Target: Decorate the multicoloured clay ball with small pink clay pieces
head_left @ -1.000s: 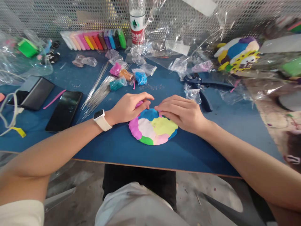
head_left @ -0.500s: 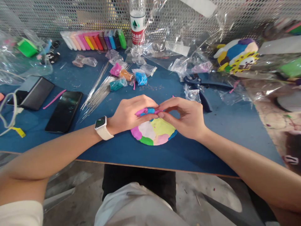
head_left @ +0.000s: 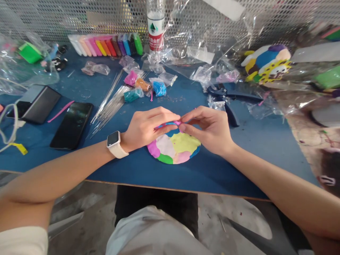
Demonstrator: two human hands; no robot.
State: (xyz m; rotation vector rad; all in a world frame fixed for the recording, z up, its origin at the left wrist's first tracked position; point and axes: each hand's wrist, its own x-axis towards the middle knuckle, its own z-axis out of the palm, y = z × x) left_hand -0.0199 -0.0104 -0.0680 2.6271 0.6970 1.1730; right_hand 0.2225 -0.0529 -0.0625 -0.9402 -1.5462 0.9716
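Observation:
Above the table, my left hand pinches a narrow pink and blue clay strip between thumb and fingers, which partly hide it. My right hand has its thumb and index fingertip closed on the strip's right end, touching the left fingertips. Beneath both hands lies a flat, roundish clay disc in patches of yellow, white, pink, green, purple and blue. Its far edge is covered by the hands.
Metal sticks, a black phone and wrapped clay lumps lie beyond my left hand. Dark-handled pliers rest beyond my right. Clay packs, a bottle and a colourful clay figure stand at the back.
My left fingers have closed further over the strip, so less of it shows. My right hand has shifted slightly left and its fingertips have parted a little. The disc has stayed put.

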